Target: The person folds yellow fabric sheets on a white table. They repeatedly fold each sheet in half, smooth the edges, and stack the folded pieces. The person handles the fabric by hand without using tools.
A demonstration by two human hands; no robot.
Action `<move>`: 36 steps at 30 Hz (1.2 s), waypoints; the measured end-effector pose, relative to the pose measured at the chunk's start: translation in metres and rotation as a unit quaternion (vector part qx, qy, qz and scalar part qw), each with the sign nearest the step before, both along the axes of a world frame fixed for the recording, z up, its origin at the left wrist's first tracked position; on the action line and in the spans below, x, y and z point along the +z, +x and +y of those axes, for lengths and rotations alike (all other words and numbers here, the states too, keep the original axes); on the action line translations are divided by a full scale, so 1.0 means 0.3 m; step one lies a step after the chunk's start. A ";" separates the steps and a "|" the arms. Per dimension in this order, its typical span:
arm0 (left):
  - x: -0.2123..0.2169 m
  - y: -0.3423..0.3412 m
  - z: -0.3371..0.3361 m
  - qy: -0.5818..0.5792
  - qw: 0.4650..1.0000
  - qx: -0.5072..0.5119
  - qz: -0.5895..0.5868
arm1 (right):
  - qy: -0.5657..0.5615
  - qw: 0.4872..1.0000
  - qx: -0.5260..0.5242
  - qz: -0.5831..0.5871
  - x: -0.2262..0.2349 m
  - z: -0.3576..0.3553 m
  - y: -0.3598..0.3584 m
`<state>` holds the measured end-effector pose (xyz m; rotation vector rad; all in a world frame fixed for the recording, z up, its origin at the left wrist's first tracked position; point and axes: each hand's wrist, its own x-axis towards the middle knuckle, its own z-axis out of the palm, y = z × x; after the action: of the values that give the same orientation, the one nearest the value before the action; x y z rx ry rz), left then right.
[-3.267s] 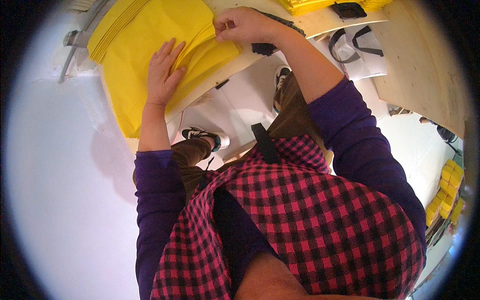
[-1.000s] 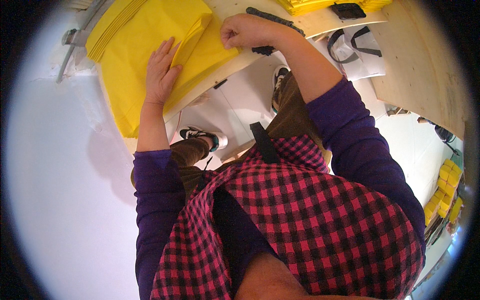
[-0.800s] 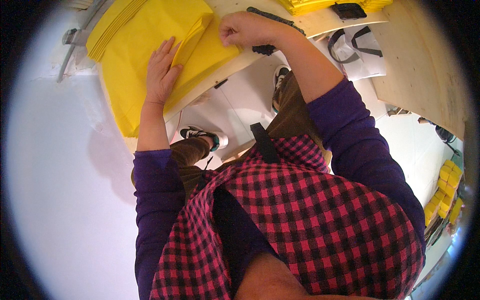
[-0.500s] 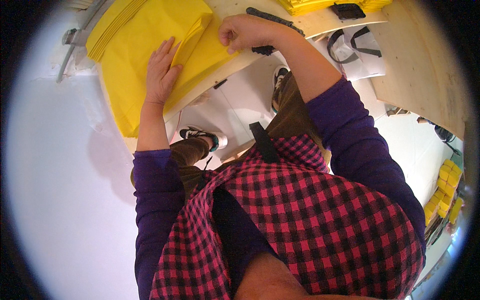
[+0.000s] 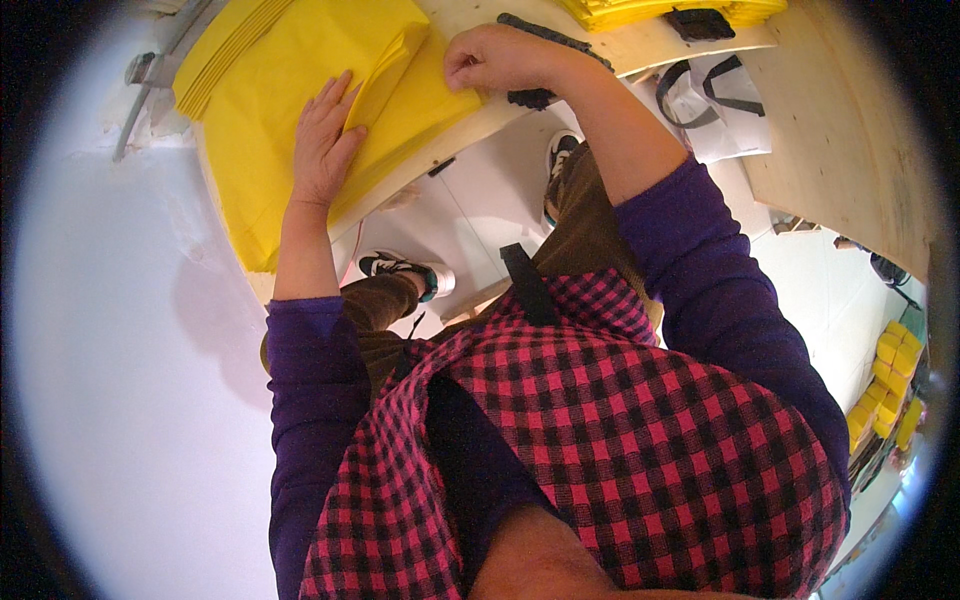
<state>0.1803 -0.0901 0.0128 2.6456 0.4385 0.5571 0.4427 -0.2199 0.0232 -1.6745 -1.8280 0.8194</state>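
A stack of yellow fabric sheets (image 5: pixel 270 120) covers the left part of a pale wooden table. My left hand (image 5: pixel 322 140) lies flat on it, fingers stretched and slightly apart, beside a raised folded edge (image 5: pixel 385 75). At the right end of the yellow fabric is my right hand (image 5: pixel 495 58), its fingers curled down and closed near the fabric's edge. What its fingertips hold, if anything, is hidden under the hand. Dark strips (image 5: pixel 545 30) lie on the table just behind and beneath the right hand.
More yellow fabric (image 5: pixel 660 12) is stacked at the far right, with a small black piece (image 5: pixel 698 24) by it. A white bag with black handles (image 5: pixel 715 105) stands below the table edge (image 5: pixel 480 125). Yellow bundles (image 5: pixel 885 390) sit far right. A white wall (image 5: pixel 110 350) bounds the left.
My right hand has shifted very slightly and turned, so its fingertips and thumb show less. The left hand and the yellow stack stay in place.
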 end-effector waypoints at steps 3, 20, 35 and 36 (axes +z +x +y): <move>-0.001 0.001 -0.002 0.003 1.000 0.000 0.000 | 0.013 1.000 -0.005 0.002 0.007 -0.006 -0.005; -0.001 -0.002 0.001 -0.005 1.000 -0.005 -0.008 | -0.022 0.961 -0.155 -0.230 0.069 -0.098 0.100; 0.008 0.005 -0.005 0.008 1.000 0.007 -0.002 | 0.028 0.987 -0.135 -0.086 0.022 -0.114 0.139; 0.008 0.006 -0.006 0.009 1.000 0.008 -0.001 | 0.050 0.990 -0.116 -0.059 0.024 -0.112 0.129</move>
<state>0.1822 -0.0918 0.0151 2.6599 0.4579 0.5703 0.4814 -0.2533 0.0303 -1.8602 -1.6785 0.5334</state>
